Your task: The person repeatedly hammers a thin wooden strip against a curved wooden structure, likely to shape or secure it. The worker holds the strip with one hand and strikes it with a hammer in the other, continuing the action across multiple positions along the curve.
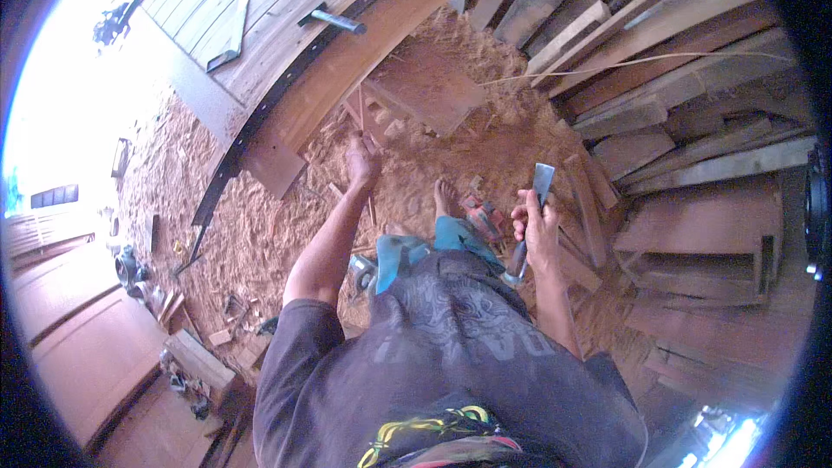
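Note:
My right hand (pixel 539 232) is wrapped round a chisel (pixel 543 182), its wide flat metal blade pointing up and away from me. The dark handle runs down below the fist. Out to the left, my left hand (pixel 364 161) is closed on a thin reddish wooden strip (pixel 360 109) that points toward the workbench edge. Just beyond that hand lies the long orange-brown board (pixel 325 95) along the bench's near side. A hammer (pixel 338 19) with a blue-grey handle rests at the bench edge, and an angled square (pixel 230 45) lies farther back on the planks.
Sawdust and shavings cover the ground (pixel 234 243). A red power tool (pixel 482 215) sits by my bare foot (pixel 446 198). A flat board (pixel 433 91) lies beyond. Stacked timber (pixel 659 52) fills the right, with a wooden frame (pixel 702 234) below it. Large panels (pixel 82 329) stand left.

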The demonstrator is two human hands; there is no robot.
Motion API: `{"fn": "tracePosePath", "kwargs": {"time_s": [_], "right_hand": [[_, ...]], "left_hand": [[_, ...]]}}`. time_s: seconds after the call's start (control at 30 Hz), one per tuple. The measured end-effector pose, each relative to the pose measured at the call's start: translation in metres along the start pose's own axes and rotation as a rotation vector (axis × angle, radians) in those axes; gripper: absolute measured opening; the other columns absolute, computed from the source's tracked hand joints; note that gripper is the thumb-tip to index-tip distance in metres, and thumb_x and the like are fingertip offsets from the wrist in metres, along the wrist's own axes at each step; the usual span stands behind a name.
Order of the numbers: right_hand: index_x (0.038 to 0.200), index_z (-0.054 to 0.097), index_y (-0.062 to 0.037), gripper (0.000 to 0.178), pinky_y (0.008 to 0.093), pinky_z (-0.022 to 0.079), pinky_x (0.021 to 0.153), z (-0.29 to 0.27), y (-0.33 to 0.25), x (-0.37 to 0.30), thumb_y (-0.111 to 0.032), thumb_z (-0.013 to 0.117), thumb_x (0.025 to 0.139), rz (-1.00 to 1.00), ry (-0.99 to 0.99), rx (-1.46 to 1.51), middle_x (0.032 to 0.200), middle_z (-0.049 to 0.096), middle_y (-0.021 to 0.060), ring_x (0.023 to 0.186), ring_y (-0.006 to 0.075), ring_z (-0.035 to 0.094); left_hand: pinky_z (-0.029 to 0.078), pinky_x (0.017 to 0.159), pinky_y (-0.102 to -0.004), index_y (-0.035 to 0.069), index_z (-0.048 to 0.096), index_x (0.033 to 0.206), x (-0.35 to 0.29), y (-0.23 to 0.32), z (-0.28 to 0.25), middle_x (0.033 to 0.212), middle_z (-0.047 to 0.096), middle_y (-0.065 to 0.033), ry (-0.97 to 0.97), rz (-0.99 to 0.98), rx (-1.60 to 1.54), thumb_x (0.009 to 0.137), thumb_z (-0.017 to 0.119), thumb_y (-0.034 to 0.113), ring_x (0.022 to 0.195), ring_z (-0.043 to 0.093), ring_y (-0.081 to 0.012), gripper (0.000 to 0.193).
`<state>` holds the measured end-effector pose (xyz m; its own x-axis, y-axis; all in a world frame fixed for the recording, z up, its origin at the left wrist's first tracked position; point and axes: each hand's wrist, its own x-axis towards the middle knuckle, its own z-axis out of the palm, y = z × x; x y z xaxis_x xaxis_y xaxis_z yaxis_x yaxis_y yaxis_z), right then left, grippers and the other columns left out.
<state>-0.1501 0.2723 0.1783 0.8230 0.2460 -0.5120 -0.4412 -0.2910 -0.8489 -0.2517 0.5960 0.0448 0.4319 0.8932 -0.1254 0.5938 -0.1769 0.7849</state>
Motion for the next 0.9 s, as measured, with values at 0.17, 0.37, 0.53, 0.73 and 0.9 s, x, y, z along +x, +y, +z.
{"fn": "tracePosePath", "kwargs": {"time_s": [0.17, 0.37, 0.53, 0.73, 0.9], "right_hand": [[0.12, 0.062, -0.0012, 0.048, 0.0232, 0.038, 0.044, -0.009, -0.003, 0.001, -0.047, 0.058, 0.104, 0.014, 0.002, 0.072, 0.078, 0.06, 0.0039, 0.054, 0.0067, 0.049], [0.119, 0.062, -0.0017, 0.043, 0.0243, 0.039, 0.045, -0.033, -0.016, 0.012, -0.042, 0.057, 0.105, -0.104, 0.179, 0.255, 0.075, 0.058, 0.0032, 0.052, 0.0079, 0.048], [0.119, 0.061, -0.0029, 0.038, 0.025, 0.042, 0.048, -0.04, -0.016, 0.039, -0.036, 0.066, 0.101, 0.014, 0.104, 0.281, 0.081, 0.058, 0.0026, 0.058, 0.008, 0.051], [0.135, 0.054, -0.0051, 0.042, 0.0264, 0.047, 0.059, -0.006, -0.122, 0.045, -0.025, 0.068, 0.1, -0.216, -0.207, 0.361, 0.085, 0.059, 0.0044, 0.067, 0.0104, 0.056], [0.147, 0.044, -0.0052, 0.054, 0.0268, 0.051, 0.061, 0.015, -0.072, 0.044, -0.019, 0.067, 0.1, -0.209, -0.294, -0.027, 0.077, 0.059, 0.0021, 0.067, 0.0101, 0.06]], "left_hand": [[0.054, 0.077, -0.0513, 0.015, 0.058, 0.132, 0.008, -0.031, 0.064, 0.098, 0.072, -0.021, -0.699, 0.48, 0.125, 0.1, 0.051, 0.016, 0.091, 0.07, -0.0399, 0.033], [0.055, 0.076, -0.0493, 0.008, 0.059, 0.121, -0.037, -0.018, 0.044, 0.097, 0.071, -0.0198, -0.591, 0.522, 0.039, 0.103, 0.051, 0.025, 0.092, 0.07, -0.0404, 0.026], [0.053, 0.068, -0.0506, 0.007, 0.059, 0.115, -0.02, -0.002, 0.024, 0.098, 0.071, -0.0192, -0.439, 0.232, 0.154, 0.105, 0.048, 0.025, 0.082, 0.068, -0.0411, 0.023], [0.056, 0.069, -0.0404, 0.005, 0.06, 0.124, -0.076, 0.008, 0.027, 0.098, 0.07, -0.0115, -0.662, 0.822, 0.318, 0.103, 0.054, 0.024, 0.081, 0.068, -0.0263, 0.029], [0.046, 0.049, -0.0289, 0.004, 0.065, 0.124, -0.067, 0.06, -0.022, 0.075, 0.057, -0.0036, -0.642, -0.213, -0.481, 0.108, 0.052, 0.038, 0.059, 0.056, -0.0109, 0.04]]}}
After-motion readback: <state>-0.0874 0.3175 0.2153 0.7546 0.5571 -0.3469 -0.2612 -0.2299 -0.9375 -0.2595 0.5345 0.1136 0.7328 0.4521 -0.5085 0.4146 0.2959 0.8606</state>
